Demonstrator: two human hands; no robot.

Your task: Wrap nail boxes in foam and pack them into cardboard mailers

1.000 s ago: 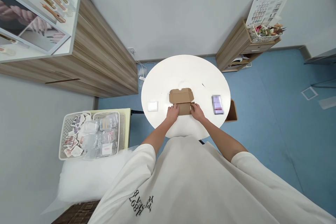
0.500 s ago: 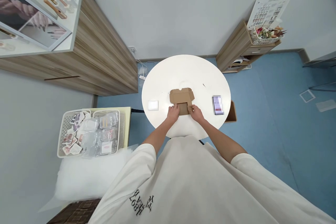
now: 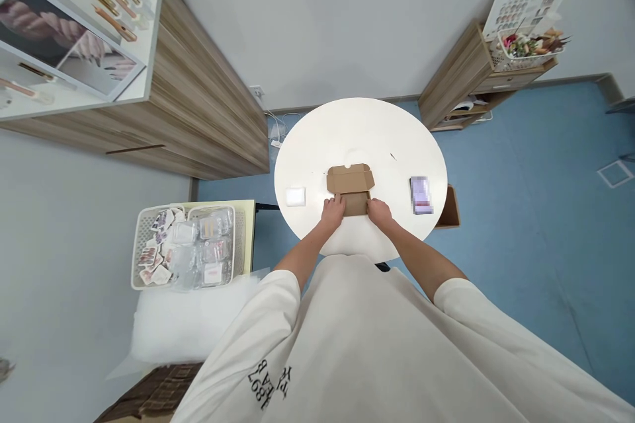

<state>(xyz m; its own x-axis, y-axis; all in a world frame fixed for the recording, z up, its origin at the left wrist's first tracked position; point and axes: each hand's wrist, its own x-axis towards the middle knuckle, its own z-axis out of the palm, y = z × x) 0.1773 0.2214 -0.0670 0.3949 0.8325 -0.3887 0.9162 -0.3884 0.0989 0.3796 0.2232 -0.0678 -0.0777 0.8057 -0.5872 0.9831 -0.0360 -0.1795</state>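
A small brown cardboard box [image 3: 350,180] lies unfolded on the white oval table [image 3: 357,125], its lid spread flat at the far side and its shallow base nearest me. My left hand [image 3: 333,211] grips the left side of the base, fingers bent over the edge. At the base's right end, my right hand [image 3: 380,212] is closed on the side wall, with its fingertips partly hidden. Left of the box is a small white packet [image 3: 296,196]. A blurred purple pack [image 3: 421,195] lies on the table's right side.
Two white baskets [image 3: 139,238] with cards and clear plastic packs stand on a side table at left, above white wrapping sheets [image 3: 183,324]. A brown bin [image 3: 451,208] stands by the table's right edge. Wooden cabinets [image 3: 213,79] line the left wall.
My right hand has folded the right side flap from over the base out to the box's right edge. My left hand stays at the left side. The view has shifted slightly.
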